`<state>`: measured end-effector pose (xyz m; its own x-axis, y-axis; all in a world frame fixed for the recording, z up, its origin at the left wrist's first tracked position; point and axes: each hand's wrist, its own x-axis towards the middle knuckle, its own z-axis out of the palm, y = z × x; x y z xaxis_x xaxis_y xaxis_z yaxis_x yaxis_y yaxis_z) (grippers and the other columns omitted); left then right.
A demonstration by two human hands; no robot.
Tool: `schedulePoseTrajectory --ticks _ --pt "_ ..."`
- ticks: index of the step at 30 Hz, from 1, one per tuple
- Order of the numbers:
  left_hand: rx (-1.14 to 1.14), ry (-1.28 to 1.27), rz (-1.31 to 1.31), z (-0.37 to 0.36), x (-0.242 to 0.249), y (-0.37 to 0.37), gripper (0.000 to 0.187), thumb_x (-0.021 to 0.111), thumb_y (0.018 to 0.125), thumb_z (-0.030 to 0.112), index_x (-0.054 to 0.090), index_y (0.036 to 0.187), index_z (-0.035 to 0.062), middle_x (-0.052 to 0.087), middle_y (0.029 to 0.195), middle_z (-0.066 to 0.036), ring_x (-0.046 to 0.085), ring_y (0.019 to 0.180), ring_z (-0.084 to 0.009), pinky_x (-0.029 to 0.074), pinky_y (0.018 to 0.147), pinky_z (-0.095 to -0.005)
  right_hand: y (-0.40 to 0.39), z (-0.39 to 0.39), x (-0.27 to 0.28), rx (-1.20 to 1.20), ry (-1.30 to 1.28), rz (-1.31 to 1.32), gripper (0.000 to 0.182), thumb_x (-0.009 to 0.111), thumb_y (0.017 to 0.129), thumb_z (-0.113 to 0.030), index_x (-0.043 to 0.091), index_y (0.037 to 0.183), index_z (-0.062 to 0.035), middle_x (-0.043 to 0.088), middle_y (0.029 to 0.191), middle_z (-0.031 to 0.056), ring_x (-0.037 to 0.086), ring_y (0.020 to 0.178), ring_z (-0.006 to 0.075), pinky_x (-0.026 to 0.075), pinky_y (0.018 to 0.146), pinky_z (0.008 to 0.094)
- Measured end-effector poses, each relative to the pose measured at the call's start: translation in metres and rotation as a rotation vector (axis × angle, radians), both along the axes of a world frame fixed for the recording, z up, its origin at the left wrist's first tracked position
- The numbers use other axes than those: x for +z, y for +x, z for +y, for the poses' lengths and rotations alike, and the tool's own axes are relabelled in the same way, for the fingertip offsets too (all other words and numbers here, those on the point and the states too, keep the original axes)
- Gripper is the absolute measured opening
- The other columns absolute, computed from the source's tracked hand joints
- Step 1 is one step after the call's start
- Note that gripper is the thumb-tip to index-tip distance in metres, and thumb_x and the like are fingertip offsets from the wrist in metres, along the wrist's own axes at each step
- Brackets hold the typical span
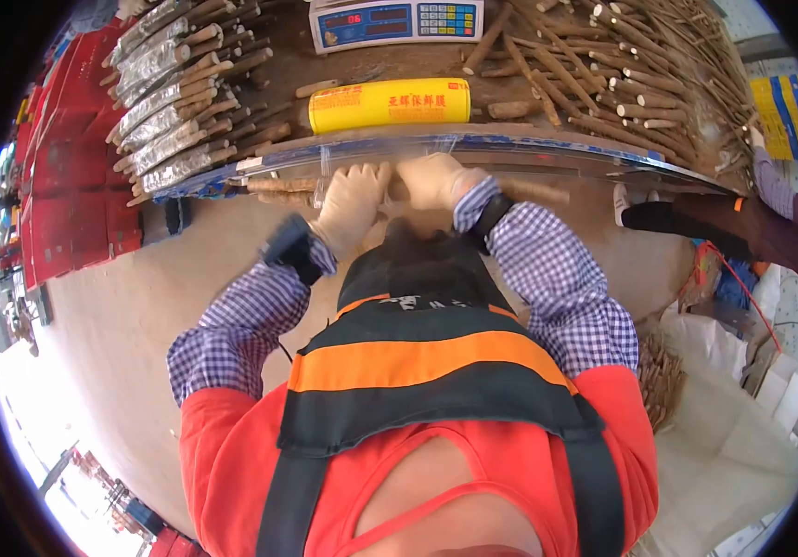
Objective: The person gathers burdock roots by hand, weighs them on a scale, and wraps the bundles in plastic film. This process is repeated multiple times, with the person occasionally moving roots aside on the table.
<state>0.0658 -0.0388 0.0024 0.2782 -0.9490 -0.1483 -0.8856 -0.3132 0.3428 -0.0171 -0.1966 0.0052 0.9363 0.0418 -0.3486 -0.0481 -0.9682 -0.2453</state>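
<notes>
Partly hidden, sticks (278, 186) by left hand (353, 206), right hand (431, 182); fingers (364, 173) of both curled, cannot tell around what.

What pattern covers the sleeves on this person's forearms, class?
The sleeves are checked, purplish-blue and white; the head view shows it best.

Beyond the yellow roll (390, 106), a bare strip of brown desk (385, 63) is leaving a narrow lane, with the scale (397, 24) closing its far side. Left of the roll, a short stick (316, 88) is lying near its end, and wrapped bundles (172, 93) are walling off the outer side. Right of it, loose sticks (636, 88) are blocking passage. On its near side, the left hand (353, 202), right hand (431, 181) and darker sticks (280, 186) are crowding the approach; above the roll, space is lying open.
</notes>
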Motion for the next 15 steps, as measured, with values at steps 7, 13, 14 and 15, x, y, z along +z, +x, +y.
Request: schedulePoseTrajectory --ticks 7,13,14,15 --pt "-0.261 0.451 0.562 0.001 -0.02 0.008 0.034 0.071 0.073 0.029 0.062 0.095 0.0037 0.067 0.083 -0.019 0.065 0.086 -0.0366 0.052 0.074 -0.0431 -0.059 0.042 -0.035 0.075 -0.255 -0.367 0.016 0.06 0.083 -0.017 0.063 0.096 -0.0084 0.066 0.089 0.0114 0.065 0.08 0.0291 0.053 0.073 0.0379" --pt "0.045 -0.003 -0.177 0.019 -0.063 -0.059 0.032 0.068 0.075 0.029 0.058 0.096 0.0064 0.063 0.085 -0.015 0.065 0.081 -0.0304 0.052 0.071 -0.0421 -0.057 0.025 -0.024 0.05 0.155 0.156 0.02 0.062 0.082 -0.022 0.059 0.09 -0.0036 0.068 0.093 0.0185 0.069 0.086 0.0318 0.054 0.072 0.0408" --pt "0.077 -0.075 0.07 0.016 -0.061 -0.055 0.033 0.069 0.075 0.028 0.059 0.098 0.0058 0.065 0.085 -0.016 0.066 0.081 -0.0324 0.052 0.072 -0.0424 -0.054 0.034 -0.003 -0.074 0.125 0.121 0.018 0.061 0.083 -0.021 0.061 0.089 -0.004 0.068 0.093 0.0181 0.068 0.086 0.0319 0.054 0.073 0.041" --pt "-0.051 0.05 0.429 0.011 -0.059 -0.033 0.036 0.069 0.076 0.029 0.06 0.102 0.0058 0.067 0.088 -0.019 0.066 0.082 -0.0363 0.053 0.073 -0.0442 -0.063 0.047 -0.001 0.036 -0.072 -0.149 0.017 0.061 0.083 -0.02 0.063 0.089 -0.0044 0.069 0.093 0.0173 0.069 0.085 0.0309 0.054 0.072 0.0407"
